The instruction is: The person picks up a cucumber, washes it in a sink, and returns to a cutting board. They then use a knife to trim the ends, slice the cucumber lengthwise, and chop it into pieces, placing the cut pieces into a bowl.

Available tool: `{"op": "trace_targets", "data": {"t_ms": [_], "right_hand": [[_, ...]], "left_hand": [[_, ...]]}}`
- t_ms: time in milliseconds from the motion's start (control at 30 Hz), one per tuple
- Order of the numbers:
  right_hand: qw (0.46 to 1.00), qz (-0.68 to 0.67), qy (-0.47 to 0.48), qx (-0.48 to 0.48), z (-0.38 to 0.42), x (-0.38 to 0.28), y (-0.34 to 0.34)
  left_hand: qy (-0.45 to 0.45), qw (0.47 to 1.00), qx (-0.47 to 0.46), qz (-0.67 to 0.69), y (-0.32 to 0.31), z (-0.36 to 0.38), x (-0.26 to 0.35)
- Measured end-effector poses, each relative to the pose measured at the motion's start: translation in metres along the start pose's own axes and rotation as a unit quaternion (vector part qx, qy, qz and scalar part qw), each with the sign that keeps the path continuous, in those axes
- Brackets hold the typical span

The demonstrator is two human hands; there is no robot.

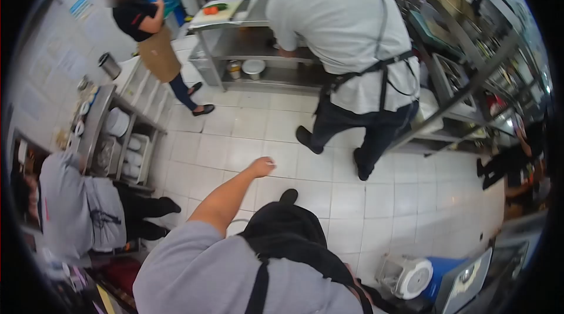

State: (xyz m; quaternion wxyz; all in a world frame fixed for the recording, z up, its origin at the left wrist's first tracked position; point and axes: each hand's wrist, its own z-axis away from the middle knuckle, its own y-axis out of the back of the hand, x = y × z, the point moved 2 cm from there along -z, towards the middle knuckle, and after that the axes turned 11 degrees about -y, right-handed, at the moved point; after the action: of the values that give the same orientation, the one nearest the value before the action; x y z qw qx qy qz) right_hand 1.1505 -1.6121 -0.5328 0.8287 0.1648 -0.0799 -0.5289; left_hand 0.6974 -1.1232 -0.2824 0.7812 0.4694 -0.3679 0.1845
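My left hand [261, 166] is stretched out in front of me over the tiled floor, at the end of a bare forearm. Its fingers are curled closed, and a small pale bit shows at them, too small to name. No table or shelf is touching this hand. My right hand is out of sight, hidden by my body and the black apron [285, 226].
A co-worker in a white shirt [352, 20] bends at a steel table [258, 20] bearing a cutting board [242, 13] with vegetables. One person stands in a tan apron [160, 55], another in grey [76, 208] at left. Shelving [464, 73] lines the right.
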Motion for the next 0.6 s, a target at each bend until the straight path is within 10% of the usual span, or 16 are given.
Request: {"op": "trace_targets", "data": {"t_ms": [67,133,200,267,367,400,433,500,567,600], "right_hand": [[0.996,0.061,-0.006,-0.065,0.0,0.057,0.081],[0.98,0.149,0.006,0.131,-0.012,0.027,0.131],[0.973,-0.188,-0.083,0.107,0.053,-0.052,0.193],[0.978,-0.168,-0.025,0.118,0.07,-0.131,0.205],[0.986,-0.112,0.084,0.091,0.065,-0.244,0.169],[0.988,-0.096,0.103,0.068,0.064,-0.28,0.144],[0.988,-0.076,0.124,0.046,0.067,-0.318,0.111],[0.991,0.006,0.123,-0.049,0.08,-0.379,0.036],[0.957,0.25,0.128,-0.071,0.104,-0.442,-0.048],[0.858,0.471,0.193,-0.064,0.13,-0.48,-0.084]], "left_hand": [[0.059,0.992,0.114,-0.002,0.041,0.082,-0.087],[0.132,0.971,0.108,-0.165,0.062,0.193,-0.156],[0.231,0.94,0.022,-0.251,0.047,0.312,-0.223],[0.429,0.885,0.099,-0.15,0.007,0.424,-0.238],[0.546,0.837,0.042,-0.016,-0.083,0.543,-0.233],[0.452,0.89,0.011,0.058,-0.094,0.557,-0.233],[0.171,0.95,0.061,0.254,-0.115,0.602,-0.231],[0.547,0.726,0.178,0.377,-0.166,0.606,-0.227],[0.53,0.733,0.183,0.384,-0.167,0.598,-0.222],[0.51,0.751,0.186,0.377,-0.166,0.589,-0.211]]}}
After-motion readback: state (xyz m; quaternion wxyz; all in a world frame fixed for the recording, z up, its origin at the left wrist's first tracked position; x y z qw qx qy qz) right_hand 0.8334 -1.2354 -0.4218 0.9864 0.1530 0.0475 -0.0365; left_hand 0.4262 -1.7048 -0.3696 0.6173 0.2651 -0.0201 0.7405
